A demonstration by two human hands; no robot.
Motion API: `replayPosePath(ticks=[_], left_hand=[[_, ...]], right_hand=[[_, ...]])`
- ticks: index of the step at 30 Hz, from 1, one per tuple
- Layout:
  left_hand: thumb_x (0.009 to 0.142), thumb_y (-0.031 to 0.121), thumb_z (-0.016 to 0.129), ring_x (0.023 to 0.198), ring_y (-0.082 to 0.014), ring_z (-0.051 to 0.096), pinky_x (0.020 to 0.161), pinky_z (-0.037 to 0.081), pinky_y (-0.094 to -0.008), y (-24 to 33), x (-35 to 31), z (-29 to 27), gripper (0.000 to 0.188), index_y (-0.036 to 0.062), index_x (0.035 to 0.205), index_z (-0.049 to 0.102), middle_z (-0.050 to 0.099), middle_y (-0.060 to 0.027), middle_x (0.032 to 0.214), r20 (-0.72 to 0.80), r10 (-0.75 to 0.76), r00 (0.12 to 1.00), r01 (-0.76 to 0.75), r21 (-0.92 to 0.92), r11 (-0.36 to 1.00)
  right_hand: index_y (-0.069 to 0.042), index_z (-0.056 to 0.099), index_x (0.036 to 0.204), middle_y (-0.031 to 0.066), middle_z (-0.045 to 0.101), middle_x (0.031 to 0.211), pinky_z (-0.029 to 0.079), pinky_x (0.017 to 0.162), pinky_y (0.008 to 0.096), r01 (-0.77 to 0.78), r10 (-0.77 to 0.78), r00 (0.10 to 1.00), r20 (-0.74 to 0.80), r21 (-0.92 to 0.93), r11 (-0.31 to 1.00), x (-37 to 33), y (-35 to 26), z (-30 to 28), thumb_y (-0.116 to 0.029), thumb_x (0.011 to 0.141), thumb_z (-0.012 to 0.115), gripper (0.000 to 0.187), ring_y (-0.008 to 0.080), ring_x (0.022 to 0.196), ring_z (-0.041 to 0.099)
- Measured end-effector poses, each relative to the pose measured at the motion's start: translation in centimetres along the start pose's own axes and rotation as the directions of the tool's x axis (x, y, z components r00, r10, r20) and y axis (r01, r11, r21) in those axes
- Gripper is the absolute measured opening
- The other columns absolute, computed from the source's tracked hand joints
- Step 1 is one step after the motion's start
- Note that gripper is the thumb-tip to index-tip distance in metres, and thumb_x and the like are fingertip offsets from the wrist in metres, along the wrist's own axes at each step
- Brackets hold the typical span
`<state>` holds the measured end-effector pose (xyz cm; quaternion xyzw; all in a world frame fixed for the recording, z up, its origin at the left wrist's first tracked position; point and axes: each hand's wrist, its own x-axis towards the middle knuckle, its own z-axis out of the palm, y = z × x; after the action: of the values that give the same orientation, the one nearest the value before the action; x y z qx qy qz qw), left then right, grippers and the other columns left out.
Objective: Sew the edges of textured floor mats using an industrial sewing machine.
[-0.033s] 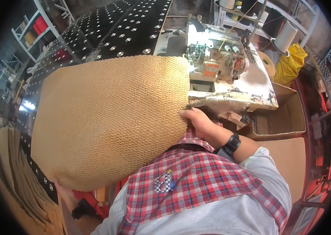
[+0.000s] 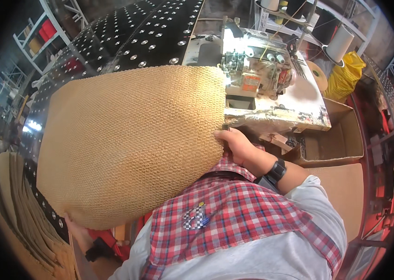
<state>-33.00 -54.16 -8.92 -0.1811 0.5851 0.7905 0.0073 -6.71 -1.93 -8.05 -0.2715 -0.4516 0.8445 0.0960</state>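
Observation:
A large tan mat with a coarse, nubbly weave lies across the black work table and hangs over its near side toward me. My right hand is closed on the mat's right edge, thumb on top and fingers hidden below. At the near left corner, my left hand grips the mat's edge; its fingers are mostly tucked under. The far right corner of the mat sits against the lit head of an overlock sewing machine.
A black table with shiny studs stretches away beyond the mat. Stacked tan mats hang at the left. An open cardboard box stands at the right, near a yellow bag and a white thread cone.
The mat has shifted only very slightly, its near edge sagging a touch lower. Both hands keep their holds in nearly the same places.

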Motion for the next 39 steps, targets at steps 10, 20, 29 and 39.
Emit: replayPosePath(ticks=[10,20,29,39], left_hand=[[0.083,0.035,0.04,0.113,-0.0302,0.037,0.09,0.033,-0.0417,2.4,-3.9,2.8,0.052,0.003,0.124,0.034,0.038,-0.014,0.125,0.022,-0.034,0.999,0.034,-0.006,0.999],[0.08,0.033,0.042,0.111,-0.0292,0.039,0.088,0.034,-0.0415,4.8,-2.8,0.9,0.052,0.0022,0.121,0.037,0.041,-0.0144,0.122,-0.178,-0.029,0.984,0.036,0.036,0.999],[0.077,0.029,0.042,0.11,-0.0294,0.04,0.09,0.033,-0.0405,3.9,-2.8,2.0,0.052,-0.0005,0.119,0.038,0.042,-0.0144,0.12,-0.026,-0.016,1.0,0.016,0.006,1.0],[0.079,0.027,0.042,0.112,-0.0297,0.038,0.092,0.03,-0.0454,1.0,0.1,1.2,0.049,0.0037,0.121,0.036,0.041,-0.0131,0.122,0.067,-0.115,0.991,0.119,-0.052,0.992]], right_hand=[[-0.002,0.051,0.094,0.0057,0.057,0.083,0.043,0.061,0.0258,0.072,-0.066,0.997,-0.044,0.139,0.988,0.4,0.6,-0.2,-0.016,0.079,0.049,0.02,0.0128,0.07,0.053],[0.003,0.05,0.099,0.0073,0.057,0.091,0.043,0.073,0.0279,-0.088,0.093,0.995,0.041,-0.117,0.989,-1.7,0.9,-0.2,-0.01,0.079,0.049,0.024,0.0144,0.08,0.054],[0.001,0.05,0.097,0.0067,0.057,0.089,0.043,0.071,0.0289,0.089,-0.09,0.996,0.0,0.115,0.989,-0.9,0.0,-0.5,-0.011,0.08,0.048,0.021,0.0144,0.079,0.053],[0.003,0.047,0.105,0.0088,0.056,0.097,0.043,0.075,0.028,0.199,-0.2,0.976,-0.085,-0.016,0.98,1.5,1.1,-1.7,-0.018,0.086,0.047,0.029,0.0143,0.084,0.054]])
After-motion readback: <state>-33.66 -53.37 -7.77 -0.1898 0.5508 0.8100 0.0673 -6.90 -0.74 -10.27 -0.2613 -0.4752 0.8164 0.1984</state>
